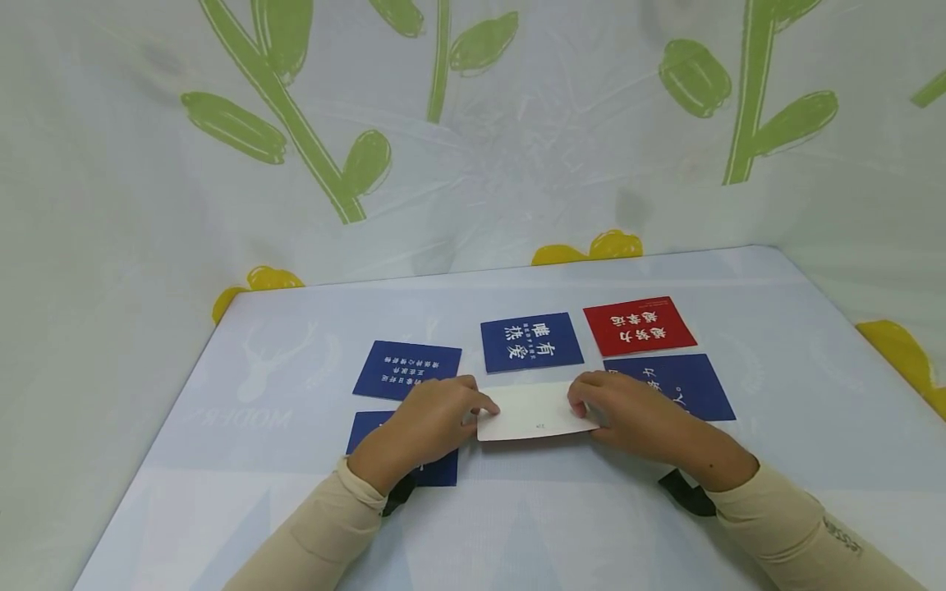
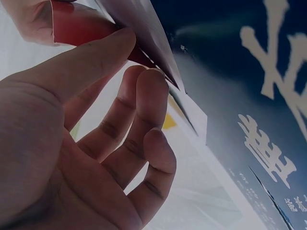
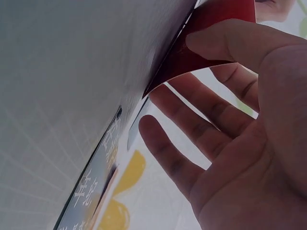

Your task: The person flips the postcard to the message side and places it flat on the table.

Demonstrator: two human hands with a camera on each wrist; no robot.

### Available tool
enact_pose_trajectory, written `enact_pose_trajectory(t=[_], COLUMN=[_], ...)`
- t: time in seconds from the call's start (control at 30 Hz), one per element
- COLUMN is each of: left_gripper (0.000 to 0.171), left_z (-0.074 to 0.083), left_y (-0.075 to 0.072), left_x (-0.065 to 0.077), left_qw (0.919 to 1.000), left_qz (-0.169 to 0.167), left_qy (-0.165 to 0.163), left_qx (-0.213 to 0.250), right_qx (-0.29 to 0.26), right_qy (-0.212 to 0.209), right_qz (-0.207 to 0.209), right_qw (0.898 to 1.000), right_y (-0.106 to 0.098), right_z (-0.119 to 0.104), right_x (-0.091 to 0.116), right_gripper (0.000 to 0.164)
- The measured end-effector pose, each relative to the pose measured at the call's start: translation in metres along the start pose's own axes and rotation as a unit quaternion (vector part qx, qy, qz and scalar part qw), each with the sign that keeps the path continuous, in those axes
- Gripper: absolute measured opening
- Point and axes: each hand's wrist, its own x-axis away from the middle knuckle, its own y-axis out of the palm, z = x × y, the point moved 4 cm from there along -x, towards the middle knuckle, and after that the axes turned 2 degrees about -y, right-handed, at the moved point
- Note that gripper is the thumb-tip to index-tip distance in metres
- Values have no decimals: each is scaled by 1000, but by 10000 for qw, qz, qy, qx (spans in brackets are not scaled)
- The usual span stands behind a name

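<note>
Between my two hands a card (image 1: 535,410) shows a plain white side with a small mark near its front edge. Its other side is red, as the red face (image 2: 81,24) in the left wrist view tells. My left hand (image 1: 432,414) pinches the card's left end, thumb on the red face and fingers on the white one. At the right end my right hand (image 1: 639,414) pinches it the same way, its thumb on the red face (image 3: 225,14) in the right wrist view. The card bends slightly and is held low over the table (image 1: 517,525).
Behind the hands lie a blue card (image 1: 414,361) at left, another blue card (image 1: 532,341) in the middle and a red card (image 1: 639,326) at right. A blue card (image 1: 443,469) is partly under the left wrist, another blue card (image 1: 702,386) beside the right hand. Leaf-patterned cloth (image 1: 517,189) hangs behind.
</note>
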Motion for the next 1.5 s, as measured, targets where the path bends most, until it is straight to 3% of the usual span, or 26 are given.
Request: enact_pose_trajectory(t=[0.33, 0.97, 1.2, 1.5], left_gripper=[30, 35, 33, 57], left_z=[0, 0, 1, 4], left_y=[1, 1, 0, 3], left_x=[0, 4, 5, 5], left_qw=[10000, 9994, 9993, 9981], left_qz=[-65, -296, -305, -345], left_qy=[49, 162, 151, 108], left_qx=[-40, -86, -138, -497], right_qx=[-85, 282, 270, 206], right_qy=[-5, -495, -498, -524], right_qz=[-299, -235, -283, -314], right_qw=[9995, 9981, 9980, 9979], right_y=[0, 2, 1, 4], right_z=[-1, -3, -2, -1], right_x=[0, 1, 0, 1], right_gripper=[46, 52, 52, 53])
